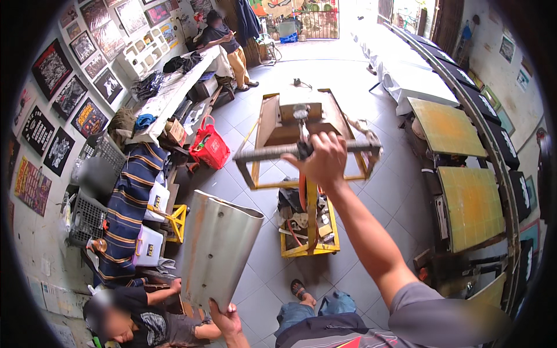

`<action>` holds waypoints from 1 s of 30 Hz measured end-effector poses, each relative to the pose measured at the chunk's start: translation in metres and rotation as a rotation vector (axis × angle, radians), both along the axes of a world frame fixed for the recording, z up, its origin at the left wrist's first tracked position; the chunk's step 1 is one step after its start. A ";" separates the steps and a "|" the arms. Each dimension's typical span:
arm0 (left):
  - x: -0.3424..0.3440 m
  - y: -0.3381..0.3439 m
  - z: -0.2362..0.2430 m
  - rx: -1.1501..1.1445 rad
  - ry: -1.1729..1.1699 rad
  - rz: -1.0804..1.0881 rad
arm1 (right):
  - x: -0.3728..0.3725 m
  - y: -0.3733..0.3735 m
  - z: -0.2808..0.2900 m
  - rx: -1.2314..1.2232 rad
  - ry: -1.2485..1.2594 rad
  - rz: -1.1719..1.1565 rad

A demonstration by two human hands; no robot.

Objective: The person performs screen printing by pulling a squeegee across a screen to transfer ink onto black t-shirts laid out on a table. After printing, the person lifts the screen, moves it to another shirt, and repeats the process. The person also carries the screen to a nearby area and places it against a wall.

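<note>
My left hand (pixel 225 320) holds the lower end of a long, grey, curved metal panel (pixel 219 255) with several holes in it. The panel stands tilted up, its wide end away from me. My right hand (pixel 325 159) is closed around the dark crossbar (pixel 267 155) of a metal frame, beside a black clamp or knob at the bar's middle. Below it, a yellow stand (pixel 311 249) carries a tray of mixed small items. Exactly how my right fingers wrap the bar is partly hidden.
A seated person (pixel 151 316) is at the lower left, one hand close to the panel. Another person (pixel 229 49) stands far back. A red bag (pixel 210 145) lies by the left bench. Yellowish boards (pixel 471 203) and a white-covered table (pixel 406 69) line the right side.
</note>
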State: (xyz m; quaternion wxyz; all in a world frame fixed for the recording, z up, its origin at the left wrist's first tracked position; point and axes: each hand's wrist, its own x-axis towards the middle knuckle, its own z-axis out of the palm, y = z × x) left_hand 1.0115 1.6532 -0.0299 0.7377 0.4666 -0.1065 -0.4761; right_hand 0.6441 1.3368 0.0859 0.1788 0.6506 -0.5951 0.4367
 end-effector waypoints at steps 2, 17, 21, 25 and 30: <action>-0.011 -0.031 0.019 0.044 0.028 0.055 | 0.004 0.005 0.002 0.004 -0.011 -0.014; -0.066 -0.128 0.065 -0.177 0.105 0.257 | -0.004 0.055 -0.017 0.203 0.062 0.058; -0.055 -0.136 0.070 -0.210 0.027 0.236 | -0.008 0.072 -0.026 0.166 0.060 0.059; -0.044 -0.144 0.074 -0.223 0.025 0.179 | -0.010 0.096 -0.034 0.209 0.026 0.081; -0.050 -0.165 0.072 -0.242 0.062 0.158 | -0.003 0.127 -0.047 0.244 0.041 0.145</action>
